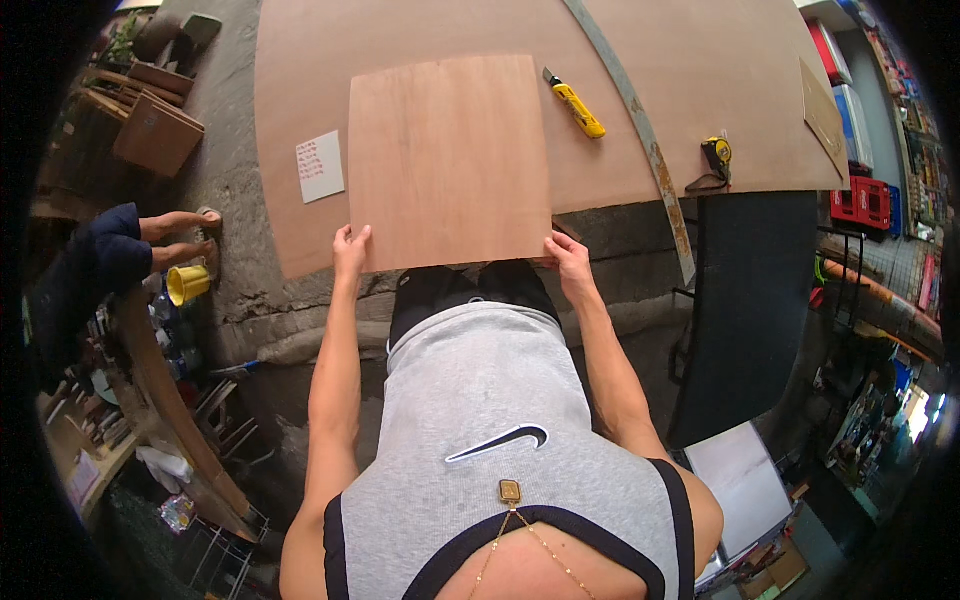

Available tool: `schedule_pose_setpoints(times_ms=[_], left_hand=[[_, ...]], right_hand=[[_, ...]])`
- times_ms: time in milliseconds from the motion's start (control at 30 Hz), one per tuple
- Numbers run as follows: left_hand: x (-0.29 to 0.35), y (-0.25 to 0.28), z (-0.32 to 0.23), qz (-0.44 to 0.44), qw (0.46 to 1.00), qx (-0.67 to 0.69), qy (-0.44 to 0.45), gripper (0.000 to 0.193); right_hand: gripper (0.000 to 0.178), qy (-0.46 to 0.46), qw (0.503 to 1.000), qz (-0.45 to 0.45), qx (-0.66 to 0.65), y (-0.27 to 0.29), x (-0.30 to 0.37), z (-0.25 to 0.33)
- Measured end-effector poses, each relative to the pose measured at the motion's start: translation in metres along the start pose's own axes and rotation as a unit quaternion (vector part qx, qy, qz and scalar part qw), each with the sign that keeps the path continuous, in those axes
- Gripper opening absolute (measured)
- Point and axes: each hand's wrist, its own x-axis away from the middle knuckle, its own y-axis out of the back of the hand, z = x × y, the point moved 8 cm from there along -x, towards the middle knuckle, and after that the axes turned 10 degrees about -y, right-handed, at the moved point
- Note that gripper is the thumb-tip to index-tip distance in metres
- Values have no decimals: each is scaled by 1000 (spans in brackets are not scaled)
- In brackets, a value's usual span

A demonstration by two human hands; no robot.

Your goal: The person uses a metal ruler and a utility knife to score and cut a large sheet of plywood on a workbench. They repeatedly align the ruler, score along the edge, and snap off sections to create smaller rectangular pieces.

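A cut plywood panel [450, 160] lies over the near edge of a large plywood sheet [300, 60]. My left hand [351, 250] grips its near left corner, thumb on top. At the near right corner my right hand [570, 258] pinches the same panel, with some fingers hidden beneath it. Just right of the panel is a yellow utility knife [578, 108] with its blade out. A white card with red handwriting [320, 167] lies to the left. Farther right, a long metal straightedge [640, 130] crosses the sheet, and beyond it sits a yellow and black tape measure [716, 155].
A black board [745, 310] stands right of my legs. At left, another person [100, 260] is beside a yellow bucket [188, 284]. Stacked wood pieces [158, 132] lie at the upper left. A red crate [862, 203] and loaded shelves [915, 140] line the right side.
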Motion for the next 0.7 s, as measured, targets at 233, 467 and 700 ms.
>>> schedule_pose_setpoints(times_ms=[233,467,700], left_hand=[[6,-30,-10,-77,995,-63,12,45],[6,-24,-24,-99,966,-237,-29,58],[16,-24,-40,-81,979,-189,-9,73]], right_hand=[[45,154,935,-217,236,124,15,77],[76,54,711,-466,524,242,24,133],[44,159,767,-369,500,217,20,164]])
